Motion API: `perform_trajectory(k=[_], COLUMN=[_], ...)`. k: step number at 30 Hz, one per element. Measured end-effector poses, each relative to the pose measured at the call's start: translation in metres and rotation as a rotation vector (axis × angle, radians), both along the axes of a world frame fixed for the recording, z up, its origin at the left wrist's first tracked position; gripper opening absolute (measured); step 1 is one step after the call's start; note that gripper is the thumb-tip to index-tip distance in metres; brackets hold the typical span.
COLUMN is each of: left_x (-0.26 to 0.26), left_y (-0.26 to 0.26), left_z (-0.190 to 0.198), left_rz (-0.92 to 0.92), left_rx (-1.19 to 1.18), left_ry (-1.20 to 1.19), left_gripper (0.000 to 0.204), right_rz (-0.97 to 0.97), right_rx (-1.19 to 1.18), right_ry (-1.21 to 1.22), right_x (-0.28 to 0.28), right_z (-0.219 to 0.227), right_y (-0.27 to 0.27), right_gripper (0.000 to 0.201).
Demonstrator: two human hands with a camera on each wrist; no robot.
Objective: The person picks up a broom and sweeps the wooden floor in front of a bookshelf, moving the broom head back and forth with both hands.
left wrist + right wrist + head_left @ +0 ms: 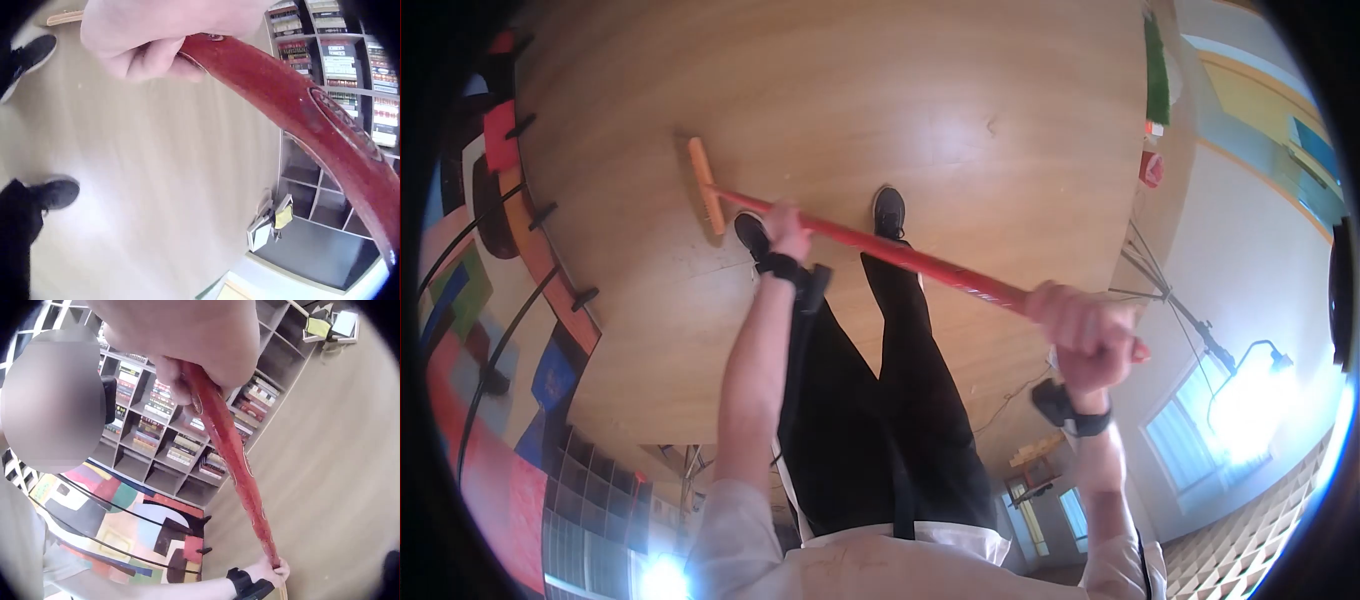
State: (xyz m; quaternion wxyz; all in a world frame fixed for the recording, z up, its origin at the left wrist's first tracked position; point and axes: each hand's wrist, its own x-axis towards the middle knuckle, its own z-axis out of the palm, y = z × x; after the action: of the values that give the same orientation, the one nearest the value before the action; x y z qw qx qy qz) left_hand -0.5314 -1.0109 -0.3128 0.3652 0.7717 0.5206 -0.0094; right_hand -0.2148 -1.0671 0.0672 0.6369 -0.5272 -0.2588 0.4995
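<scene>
A long red handle [910, 258] runs slantwise across the head view, ending at the left in an orange-brown crosspiece [706, 187] at floor level. My left hand [786, 234] grips the handle low down, near the crosspiece. Higher up, near the handle's top end, my right hand [1082, 328] is wrapped round it. In the left wrist view the left hand [169, 31] has its fingers curled about the red handle [281, 94]. The right wrist view shows the right hand [187, 344] around the same handle [234, 456], with the left hand [272, 572] farther down.
Two dark shoes [888, 212] stand on the wooden floor [1000, 100], the left one close to the crosspiece. A colourful patterned panel [475, 300] lies at the left side. Bookshelves [147, 406], a lamp [1250, 400] on a stand and a red object [1151, 169] are around the floor.
</scene>
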Motion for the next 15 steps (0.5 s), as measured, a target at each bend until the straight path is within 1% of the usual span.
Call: perform_trajectory(k=[1,2,3,4,5,6,7,8,9,10,12,13,14,15], left_x=[0.027,0.064,0.102,0.144,0.176,0.183,0.216,0.232,0.242,0.248,0.250,0.249,0.244,0.238], left_y=[-0.033,-0.040,-0.046,-0.038,-0.028,-0.061,-0.033,-0.042,-0.044,-0.045,-0.040,-0.036,-0.034,-0.033], left_z=[-0.059,-0.065,-0.049,0.007,0.057,-0.001,0.078,0.065,0.069,0.074,0.092,0.101,0.108,0.116], left_rz=[0.333,0.709,0.673,1.039,1.405,0.953,1.404,1.459,1.455,1.454,1.430,1.399,1.399,1.419], left_rx=[-0.115,-0.435,-0.358,-0.610,-0.858,-0.546,-0.849,-0.799,-0.839,-0.880,-0.898,-0.916,-0.912,-0.934], left_ry=[-0.065,-0.247,-0.171,-0.400,-0.641,-0.372,-0.512,-0.489,-0.508,-0.526,-0.521,-0.507,-0.511,-0.554], left_gripper=[0.058,0.044,0.031,0.023,0.018,0.012,0.014,0.013,0.012,0.011,0.010,0.010,0.010,0.009], right_rz=[-0.027,-0.061,-0.068,-0.030,-0.036,-0.042,-0.040,0.006,0.055,0.064,-0.038,-0.044,-0.043,-0.206], right_rx=[-0.007,-0.058,-0.092,-0.056,-0.048,-0.036,-0.029,-0.013,0.004,0.009,-0.208,-0.038,-0.033,-0.141], right_ry=[-0.019,-0.011,-0.055,-0.070,-0.091,-0.114,-0.112,-0.134,-0.158,-0.159,-0.272,-0.207,-0.207,-0.218], right_x=[0.024,0.049,0.067,0.085,0.099,0.108,0.116,0.122,0.128,0.136,0.146,0.137,0.135,0.136], right_z=[0.007,0.012,0.022,0.027,0.035,0.044,0.052,0.061,0.068,0.073,0.081,0.077,0.079,0.083], right_y=[-0.010,-0.022,-0.031,-0.041,-0.049,-0.055,-0.058,-0.058,-0.061,-0.071,-0.089,-0.075,-0.079,-0.090], right_gripper=[0.037,0.038,0.038,0.041,0.042,0.043,0.043,0.043,0.043,0.043,0.041,0.040,0.040,0.041])
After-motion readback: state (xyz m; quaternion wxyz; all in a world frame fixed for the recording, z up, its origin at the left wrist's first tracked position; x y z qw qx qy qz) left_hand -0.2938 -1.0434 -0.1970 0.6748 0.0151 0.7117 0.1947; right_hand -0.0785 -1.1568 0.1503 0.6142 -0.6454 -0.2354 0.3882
